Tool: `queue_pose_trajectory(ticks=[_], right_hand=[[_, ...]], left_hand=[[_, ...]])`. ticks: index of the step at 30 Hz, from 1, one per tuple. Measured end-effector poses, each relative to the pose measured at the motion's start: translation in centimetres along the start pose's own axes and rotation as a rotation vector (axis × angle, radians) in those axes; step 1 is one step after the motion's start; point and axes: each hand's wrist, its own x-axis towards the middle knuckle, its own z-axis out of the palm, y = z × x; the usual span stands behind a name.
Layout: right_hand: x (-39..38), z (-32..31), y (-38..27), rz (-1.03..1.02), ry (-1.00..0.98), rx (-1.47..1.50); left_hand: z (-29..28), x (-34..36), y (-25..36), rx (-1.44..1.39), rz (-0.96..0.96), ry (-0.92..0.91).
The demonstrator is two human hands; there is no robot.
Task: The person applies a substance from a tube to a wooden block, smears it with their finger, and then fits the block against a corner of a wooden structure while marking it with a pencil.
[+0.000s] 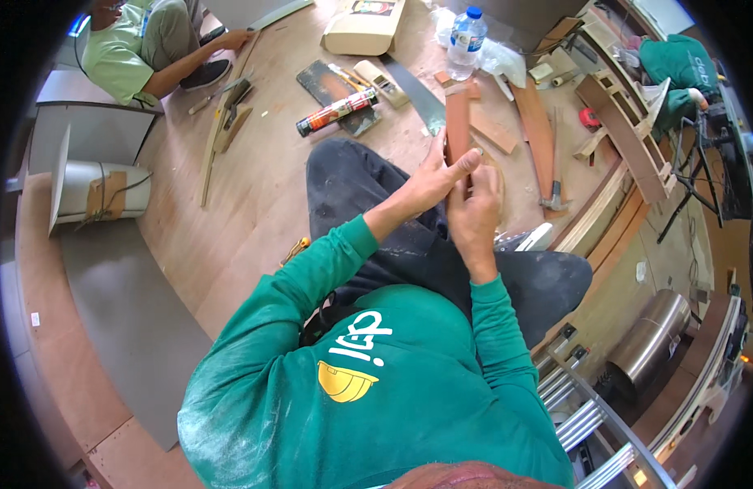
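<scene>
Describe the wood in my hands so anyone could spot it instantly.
From the green sweatshirt at bottom centre, follow its sleeves to the left hand and right hand. They grip a narrow reddish wooden piece pointing toward the water bottle. Unlike the tapered board lying to its right, this one is held.

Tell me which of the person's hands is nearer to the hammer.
Right. The right hand, gripping the reddish wood piece, is to the left of the hammer; the left hand, on the same piece, is farther to the hammer's left.
</scene>
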Motion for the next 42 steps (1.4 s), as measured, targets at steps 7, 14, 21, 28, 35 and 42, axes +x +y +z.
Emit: queue_pose_trajectory(ticks=[7, 14, 21, 28, 35, 42], right_hand=[[-1.9, -3.5, 2.9, 0.302, -0.158, 0.487], [-5.0, -7.0, 15.2, 0.562, 0.085, 0.462], [-5.3, -6.3, 16.7, 0.572, 0.107, 0.485], [-3.8, -3.6, 11.3, 0.397, 0.056, 0.435], [-4.6, 1.2, 2.2, 0.236, -0.177, 0.566], [-5.6, 3.4, 1.1, 0.213, -0.185, 0.558]], left_hand=[[-3.3, 4.0, 3.9, -0.171, -0.274, -0.234], [-7.3, 6.7, 6.3, 0.326, -0.126, -0.579], [-7.9, 6.3, 14.5, 0.866, -0.094, -0.605], [-12.7, 3.6, 10.8, 1.267, 0.123, -0.625], [-12.1, 0.6, 9.8, 1.255, 0.159, -0.597], [-11.2, 0.7, 9.1, 1.321, 0.17, -0.57]])
